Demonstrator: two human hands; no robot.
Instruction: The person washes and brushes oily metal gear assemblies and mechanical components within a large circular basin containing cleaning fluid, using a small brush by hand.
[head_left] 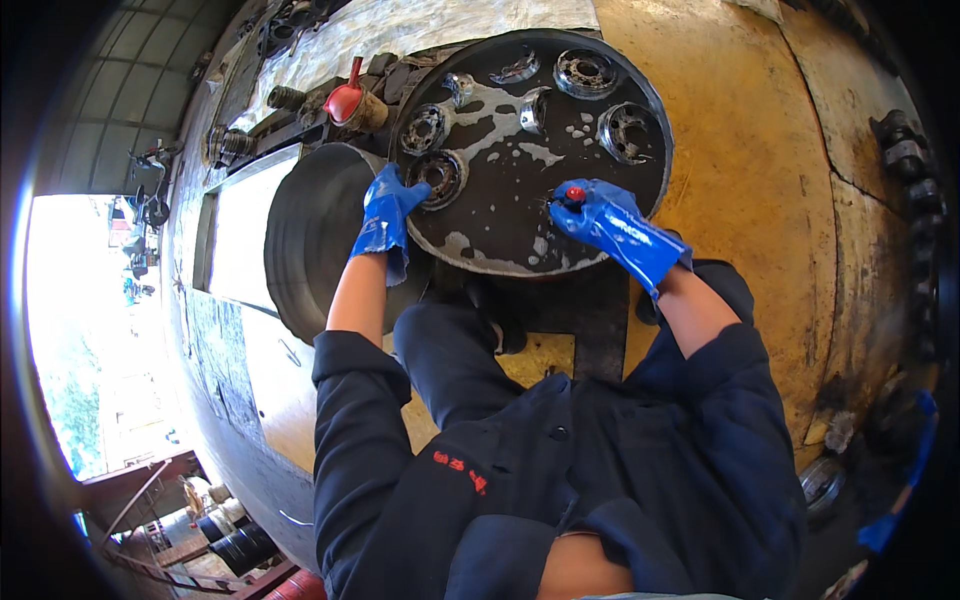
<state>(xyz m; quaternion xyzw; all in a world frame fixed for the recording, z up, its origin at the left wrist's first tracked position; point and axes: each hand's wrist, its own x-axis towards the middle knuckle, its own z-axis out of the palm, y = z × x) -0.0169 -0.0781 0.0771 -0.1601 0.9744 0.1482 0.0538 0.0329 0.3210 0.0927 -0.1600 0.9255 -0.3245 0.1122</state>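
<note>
A round, dark, shallow pan [500, 228] with wet, foamy patches stands before me. Blue rubber gloves cover both hands. My left hand [392, 205] is at the pan's left rim, thumb spread from the fingers and reaching the edge of a ring-shaped metal part [438, 180]. It does not appear to grip that part. On the right side of the pan, my right hand [600, 215] is closed around a red-handled tool [575, 194], whose working end is hidden. Farther back in the pan lie more metal rings [585, 73], [628, 133] and curved metal pieces [514, 66].
A large open drum [310, 240] adjoins the pan's left side. Behind it, a red scoop [345, 100] rests on a small container [370, 112]. Stained yellow flooring [740, 130] spreads to the right, with dark metal parts [905, 150] along the far right edge.
</note>
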